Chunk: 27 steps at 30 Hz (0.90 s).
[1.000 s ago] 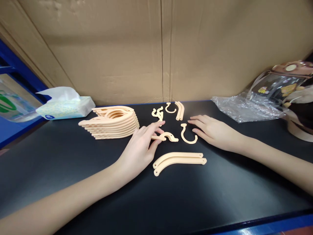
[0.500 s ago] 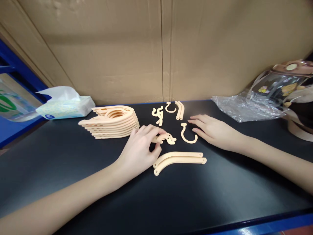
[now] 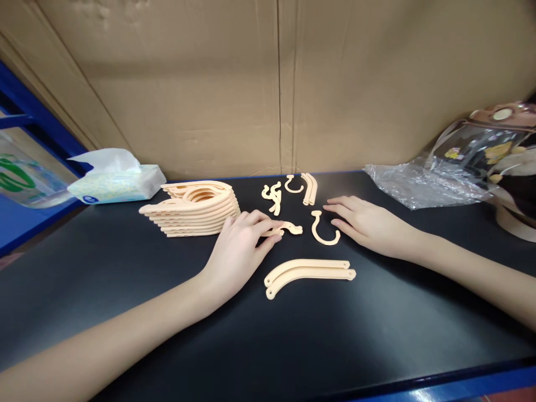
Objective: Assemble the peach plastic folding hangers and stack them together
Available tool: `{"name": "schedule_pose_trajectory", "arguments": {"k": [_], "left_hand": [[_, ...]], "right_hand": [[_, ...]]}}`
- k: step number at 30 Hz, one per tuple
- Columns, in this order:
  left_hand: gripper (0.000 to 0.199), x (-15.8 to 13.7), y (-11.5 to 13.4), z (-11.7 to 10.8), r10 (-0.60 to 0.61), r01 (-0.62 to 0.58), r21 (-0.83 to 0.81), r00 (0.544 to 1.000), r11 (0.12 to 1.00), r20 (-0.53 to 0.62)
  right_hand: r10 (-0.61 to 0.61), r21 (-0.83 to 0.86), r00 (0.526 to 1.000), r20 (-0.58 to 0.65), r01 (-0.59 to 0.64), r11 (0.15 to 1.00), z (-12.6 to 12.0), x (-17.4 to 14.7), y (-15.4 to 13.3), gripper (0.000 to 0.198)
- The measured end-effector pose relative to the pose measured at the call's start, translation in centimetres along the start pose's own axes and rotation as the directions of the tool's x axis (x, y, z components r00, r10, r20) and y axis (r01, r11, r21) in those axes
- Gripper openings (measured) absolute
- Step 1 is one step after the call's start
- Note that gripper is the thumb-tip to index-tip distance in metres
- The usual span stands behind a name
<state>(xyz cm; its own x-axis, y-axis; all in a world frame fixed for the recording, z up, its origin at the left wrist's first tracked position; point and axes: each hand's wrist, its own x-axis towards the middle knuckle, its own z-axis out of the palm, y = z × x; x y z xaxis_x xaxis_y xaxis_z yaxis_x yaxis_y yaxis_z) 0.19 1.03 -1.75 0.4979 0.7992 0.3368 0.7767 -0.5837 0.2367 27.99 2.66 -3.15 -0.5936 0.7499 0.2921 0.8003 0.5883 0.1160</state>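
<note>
My left hand (image 3: pixel 240 254) pinches small wavy cream plastic pieces (image 3: pixel 291 228) between thumb and fingertips, partly hidden by the fingers. Just right of them lies a cream hanger hook (image 3: pixel 325 237) on the black table. My right hand (image 3: pixel 364 224) rests flat beside that hook, fingers stretched out and holding nothing. Nearer to me, two curved hanger arms (image 3: pixel 310 273) lie side by side. Behind the left hand's fingers are more small wavy pieces (image 3: pixel 274 198), a second hook (image 3: pixel 293 184) and a pair of hanger arms (image 3: pixel 310 188).
A stack of folded cream hangers (image 3: pixel 192 209) stands left of my left hand. Behind it sits a tissue pack (image 3: pixel 117 181). Crumpled clear plastic (image 3: pixel 422 181) and a transparent container with a brown lid (image 3: pixel 469 142) are at the right. A cardboard wall (image 3: pixel 209 84) closes the back.
My left thumb and fingers have closed on the small wavy pieces, which now appear turned and narrower. My right hand stays in place beside the hook.
</note>
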Motion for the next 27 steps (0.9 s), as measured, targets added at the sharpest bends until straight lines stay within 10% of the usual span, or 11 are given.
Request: {"name": "schedule_pose_trajectory", "arguments": {"k": [27], "left_hand": [[0.021,0.51,0.09,0.18,-0.012,0.012,0.049,1.0,0.999,0.003]], "right_hand": [[0.026,-0.008,1.0,0.01,-0.026,1.0,0.19,0.12,-0.15,0.045]]}}
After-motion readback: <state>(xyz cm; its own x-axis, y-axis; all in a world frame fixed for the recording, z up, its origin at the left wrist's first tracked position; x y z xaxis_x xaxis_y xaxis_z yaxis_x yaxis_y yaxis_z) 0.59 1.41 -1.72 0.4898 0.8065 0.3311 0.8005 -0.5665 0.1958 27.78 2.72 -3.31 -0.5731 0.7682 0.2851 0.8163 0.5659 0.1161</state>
